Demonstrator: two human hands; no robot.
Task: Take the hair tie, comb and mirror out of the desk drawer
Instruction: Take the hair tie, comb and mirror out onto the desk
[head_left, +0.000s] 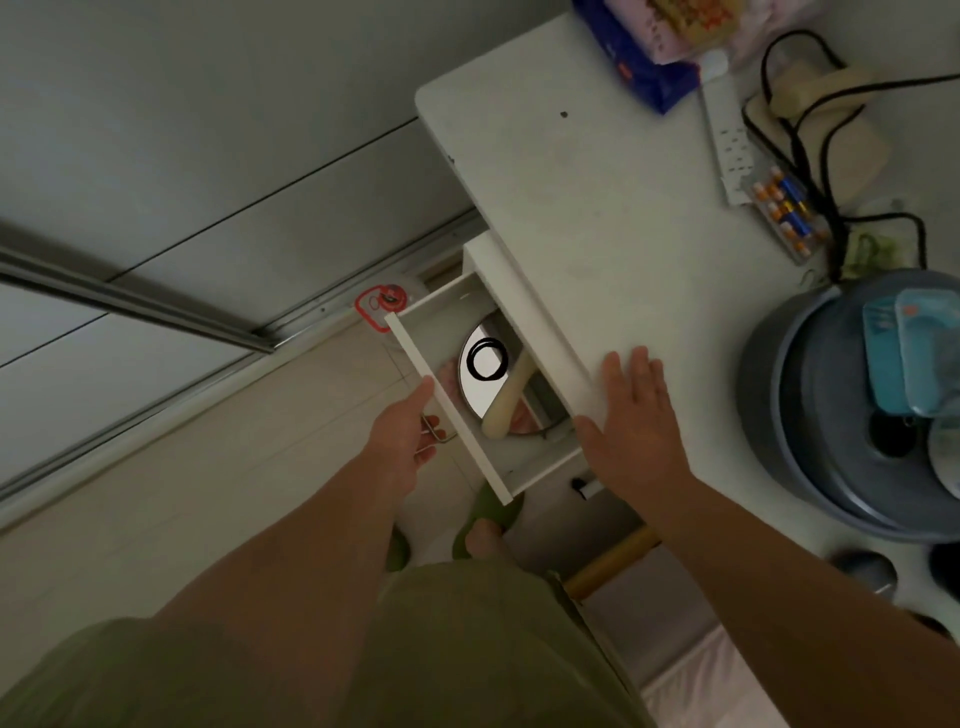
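Observation:
The white desk drawer (447, 400) stands pulled out from under the desk top (561, 208). Inside lies a round mirror (480, 387) with a black hair tie (487, 358) resting on its glass. A cream comb handle (506, 402) lies across the mirror's right side; its teeth are hidden under the desk edge. My left hand (405, 436) grips the metal drawer handle (436, 434) on the drawer front. My right hand (634, 415) lies flat with fingers spread on the desk's front edge, beside the drawer.
On the desk sit a grey round pot (841, 415) with teal items on top, a power strip (730, 135), black cables (810, 156), a pack of batteries (784, 208) and a blue package (639, 57). A red ring object (376, 306) lies on the floor beyond the drawer.

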